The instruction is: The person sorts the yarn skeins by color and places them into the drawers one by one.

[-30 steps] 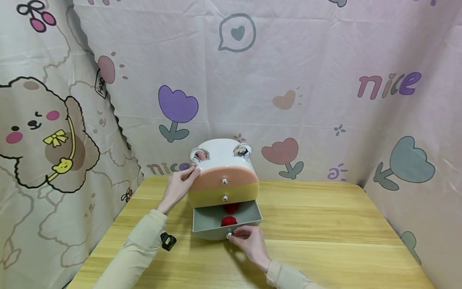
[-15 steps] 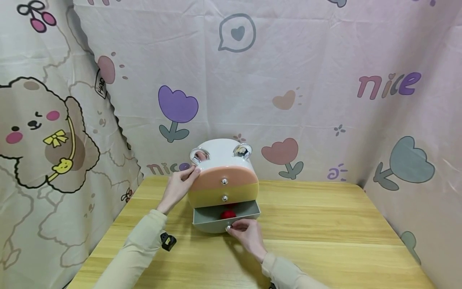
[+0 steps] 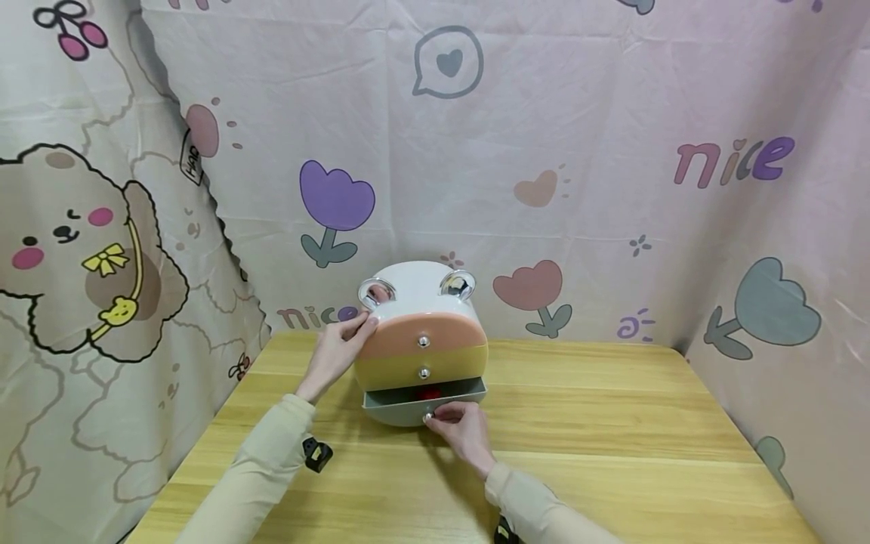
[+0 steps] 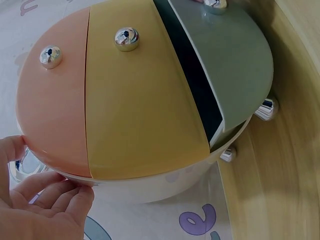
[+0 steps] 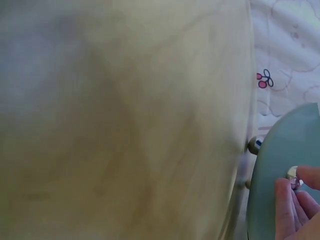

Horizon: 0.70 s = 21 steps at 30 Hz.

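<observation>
A small rounded chest of drawers [image 3: 418, 291] with a white shell and silver ear-like loops stands on the wooden table. Its peach top drawer [image 4: 52, 110] and yellow middle drawer [image 4: 135, 100] are closed. The grey-green bottom drawer [image 3: 397, 414] is partly out, with a red object [image 3: 429, 394] visible inside. My left hand [image 3: 334, 353] holds the chest's upper left edge beside one ear, thumb and fingers on the shell. Between thumb and fingers, my right hand [image 3: 464, 434] pinches the bottom drawer's silver knob [image 5: 293, 174].
The wooden table [image 3: 598, 423] extends to both sides and in front of the chest. Behind it hangs a patterned cloth [image 3: 598, 98], and another [image 3: 88, 423] drapes down the left side. Silver feet [image 4: 267, 108] raise the chest slightly.
The bottom drawer has slid back toward the chest, my right hand moving in with its knob. Less of its inside and the red contents shows. My left hand has stayed put.
</observation>
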Tool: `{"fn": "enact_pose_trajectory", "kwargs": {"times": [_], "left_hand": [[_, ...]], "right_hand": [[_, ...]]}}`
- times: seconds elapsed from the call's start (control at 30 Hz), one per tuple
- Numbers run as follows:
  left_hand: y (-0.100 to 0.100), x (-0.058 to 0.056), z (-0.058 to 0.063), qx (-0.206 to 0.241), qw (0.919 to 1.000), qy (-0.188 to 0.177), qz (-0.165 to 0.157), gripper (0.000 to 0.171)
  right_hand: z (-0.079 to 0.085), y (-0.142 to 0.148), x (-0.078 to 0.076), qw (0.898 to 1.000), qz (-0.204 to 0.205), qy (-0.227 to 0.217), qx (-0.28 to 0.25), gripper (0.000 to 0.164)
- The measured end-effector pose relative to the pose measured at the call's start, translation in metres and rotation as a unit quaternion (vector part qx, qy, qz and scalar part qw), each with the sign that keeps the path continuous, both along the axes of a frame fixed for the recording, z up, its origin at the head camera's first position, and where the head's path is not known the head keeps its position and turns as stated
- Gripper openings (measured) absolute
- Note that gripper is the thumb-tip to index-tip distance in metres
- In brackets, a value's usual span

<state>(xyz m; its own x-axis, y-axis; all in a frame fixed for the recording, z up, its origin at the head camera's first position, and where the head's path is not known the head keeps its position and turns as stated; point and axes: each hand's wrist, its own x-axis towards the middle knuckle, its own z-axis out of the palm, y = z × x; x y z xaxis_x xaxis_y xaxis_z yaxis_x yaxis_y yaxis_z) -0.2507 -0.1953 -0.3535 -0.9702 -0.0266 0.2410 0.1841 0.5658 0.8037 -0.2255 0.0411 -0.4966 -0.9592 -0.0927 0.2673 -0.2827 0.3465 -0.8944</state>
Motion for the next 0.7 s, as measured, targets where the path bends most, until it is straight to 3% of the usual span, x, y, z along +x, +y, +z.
{"fn": "enact_pose_trajectory", "kwargs": {"times": [0.7], "left_hand": [[0.0, -0.001, -0.001, 0.001, 1.0, 0.002, 0.002, 0.059]], "right_hand": [[0.0, -0.008, -0.027, 1.0, -0.018, 0.008, 0.005, 0.013]]}}
